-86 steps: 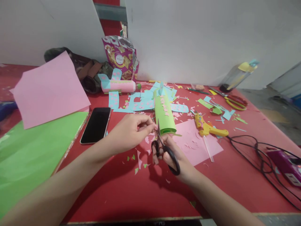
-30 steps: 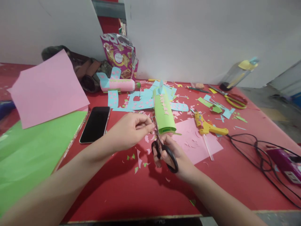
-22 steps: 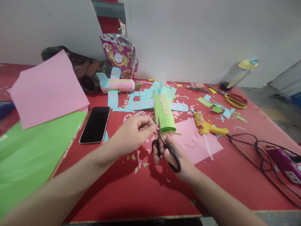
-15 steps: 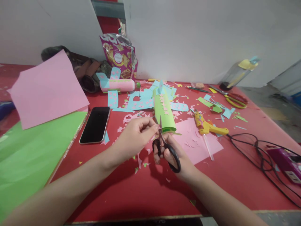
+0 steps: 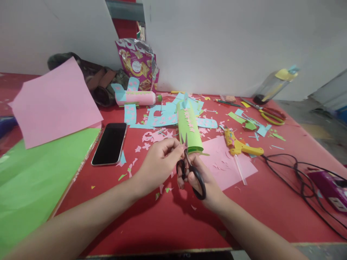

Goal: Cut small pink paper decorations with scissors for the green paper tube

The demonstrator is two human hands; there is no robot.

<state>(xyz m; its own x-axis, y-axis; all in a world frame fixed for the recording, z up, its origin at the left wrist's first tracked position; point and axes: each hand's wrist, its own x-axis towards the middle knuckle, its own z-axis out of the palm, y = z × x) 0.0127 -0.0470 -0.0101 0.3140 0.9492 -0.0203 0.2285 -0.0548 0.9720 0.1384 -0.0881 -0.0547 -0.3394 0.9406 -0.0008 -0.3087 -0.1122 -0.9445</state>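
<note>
My right hand (image 5: 204, 177) grips black-handled scissors (image 5: 191, 169), blades pointing up and away. My left hand (image 5: 159, 160) pinches a tiny pink paper scrap (image 5: 183, 146) at the blade tips, fingers closed. Just beyond the hands lies a green paper-wrapped roll (image 5: 189, 128) dotted with small pink cut-outs. A pink paper sheet (image 5: 227, 162) lies under and right of my hands on the red table (image 5: 168, 216). Small pink and green snippets are scattered about the hands.
A black phone (image 5: 110, 143) lies left of my hands, beside large green (image 5: 32, 177) and pink (image 5: 54, 103) sheets. A yellow glue gun (image 5: 240, 144), black cables (image 5: 298, 173), red-yellow scissors (image 5: 268, 115), a pink-wrapped bottle (image 5: 135, 98), blue cut paper (image 5: 162, 117) and a snack bag (image 5: 138, 63) lie farther off.
My left hand has drifted right and a little nearer, uncovering pink cut shapes on the table behind it. The scissors stay in my right hand, the blades working at the scrap.
</note>
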